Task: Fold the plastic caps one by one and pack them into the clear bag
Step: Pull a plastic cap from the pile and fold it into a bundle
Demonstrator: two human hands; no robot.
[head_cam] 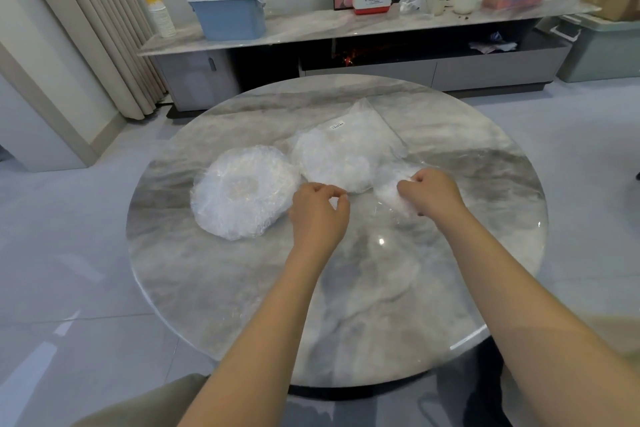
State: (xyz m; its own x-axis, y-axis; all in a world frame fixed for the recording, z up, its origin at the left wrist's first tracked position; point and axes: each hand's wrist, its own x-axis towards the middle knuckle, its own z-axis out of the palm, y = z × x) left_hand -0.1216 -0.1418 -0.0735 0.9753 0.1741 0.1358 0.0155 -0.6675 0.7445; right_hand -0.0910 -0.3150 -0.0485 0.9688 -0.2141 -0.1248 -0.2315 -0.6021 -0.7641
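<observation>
Your round marble table (pixel 242 288) fills most of the view, and behind it a long low marble shelf (pixel 311 28) runs along the wall. On that shelf stand a blue lidded bin (pixel 228 15), a stack of paper cups (pixel 161 15) at its left end and a white and red Panasonic box (pixel 372 0) near the middle.

On the table, the clear bag (pixel 349 149) lies flat at the far centre, already bulging with white caps, a small white label near its far edge. Just to its left sits the stack of open plastic caps (pixel 242 191), round and puffy, its right edge close beside the bag.

Your left hand (pixel 318 215) hovers over the table between the stack and the bag's near edge; its grip is closed, fingertips curled to the thumb on a small bit of clear film, though what that film belongs to I cannot tell. Your right hand (pixel 433 196) has its grip curled round a bunched cap (pixel 389 192), which rests on the table just right of the bag's near corner. The two hands are apart, with bare marble between them.
</observation>
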